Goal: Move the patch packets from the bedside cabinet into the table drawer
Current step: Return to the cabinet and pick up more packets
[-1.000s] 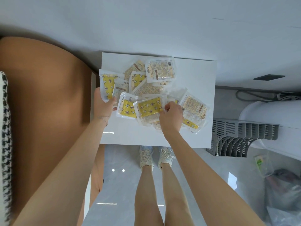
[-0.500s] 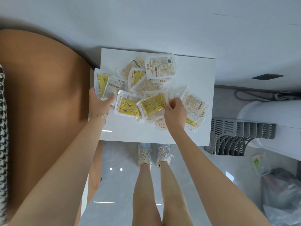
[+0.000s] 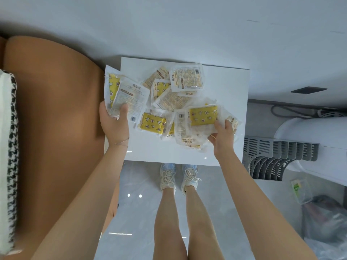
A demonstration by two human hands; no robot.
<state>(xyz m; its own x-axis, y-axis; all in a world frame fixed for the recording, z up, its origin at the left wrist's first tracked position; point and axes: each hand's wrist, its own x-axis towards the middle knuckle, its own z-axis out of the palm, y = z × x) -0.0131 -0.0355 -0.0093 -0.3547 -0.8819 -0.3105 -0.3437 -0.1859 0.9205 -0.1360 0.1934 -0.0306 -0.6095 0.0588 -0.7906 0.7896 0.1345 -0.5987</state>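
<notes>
Several patch packets [image 3: 174, 91], clear plastic with yellow or beige pads, lie heaped on the white bedside cabinet [image 3: 231, 87]. My left hand [image 3: 115, 122] grips a small stack of packets [image 3: 129, 94] at the cabinet's left edge, thumb on top. My right hand [image 3: 223, 136] pinches the right end of a yellow-pad packet [image 3: 203, 115], lifted over the heap's right side. One more yellow packet [image 3: 153, 122] lies flat between my hands. No table drawer is in view.
A brown padded headboard [image 3: 56, 128] and a houndstooth fabric edge [image 3: 8, 156] stand left of the cabinet. A grey slatted rack [image 3: 272, 160] and a white appliance [image 3: 315, 139] sit to the right, with plastic bags [image 3: 326, 222] on the floor. My feet [image 3: 178, 177] stand below the cabinet's front edge.
My right hand has shifted to the right and drawn the yellow-pad packet with it, up off the heap. My left hand keeps hold of its stack.
</notes>
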